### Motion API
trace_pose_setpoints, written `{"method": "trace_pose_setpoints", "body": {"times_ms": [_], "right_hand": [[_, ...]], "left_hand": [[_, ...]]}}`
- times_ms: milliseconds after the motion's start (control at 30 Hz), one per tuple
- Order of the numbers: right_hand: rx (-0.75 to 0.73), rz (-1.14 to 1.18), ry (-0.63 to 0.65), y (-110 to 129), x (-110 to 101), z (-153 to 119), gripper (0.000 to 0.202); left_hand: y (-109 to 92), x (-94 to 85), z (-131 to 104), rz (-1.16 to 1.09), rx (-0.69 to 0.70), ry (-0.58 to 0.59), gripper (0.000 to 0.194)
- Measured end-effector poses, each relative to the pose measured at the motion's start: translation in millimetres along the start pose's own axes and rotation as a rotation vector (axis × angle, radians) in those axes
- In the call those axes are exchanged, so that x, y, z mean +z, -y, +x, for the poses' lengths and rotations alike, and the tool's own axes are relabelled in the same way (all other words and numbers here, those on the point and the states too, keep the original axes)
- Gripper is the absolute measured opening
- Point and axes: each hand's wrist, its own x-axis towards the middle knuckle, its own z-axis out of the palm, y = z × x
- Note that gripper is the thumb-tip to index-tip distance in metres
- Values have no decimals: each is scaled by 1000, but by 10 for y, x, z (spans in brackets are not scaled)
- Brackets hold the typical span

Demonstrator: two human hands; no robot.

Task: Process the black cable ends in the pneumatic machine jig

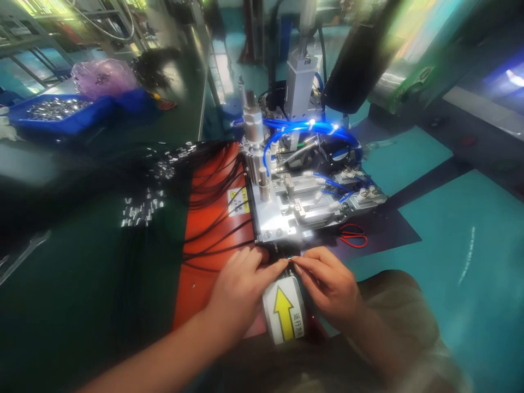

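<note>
My left hand [241, 281] is closed, its fingers curled at the front edge of the metal machine [278, 213]. Its fingertips meet those of my right hand [333, 278] in a pinch. Between them shows the end of a thin cable [290, 258] with tiny coloured wires; most of it is hidden by the fingers. Just below the fingertips sits a white label [284, 311] with a yellow arrow. Several black cables [216, 248] run across the orange-red board [200, 295] left of the machine.
Blue air tubes [311, 125] arch over the machine. Red-handled scissors [354, 236] lie to its right. Small shiny metal parts [143, 210] and a bundle of black cables [135, 262] are on the green table [73, 295]. A blue tray [61, 123] of metal parts stands at the back left.
</note>
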Motion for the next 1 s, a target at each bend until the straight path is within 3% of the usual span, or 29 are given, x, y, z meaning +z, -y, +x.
{"method": "trace_pose_setpoints", "body": {"times_ms": [233, 667, 1000], "right_hand": [[83, 21, -46, 42, -24, 64, 21], [51, 35, -5, 23, -4, 54, 29], [63, 17, 4, -12, 2, 45, 22]], "left_hand": [[13, 13, 2, -12, 16, -22, 36], [2, 5, 13, -9, 11, -31, 38], [-3, -10, 16, 0, 7, -32, 35]]}}
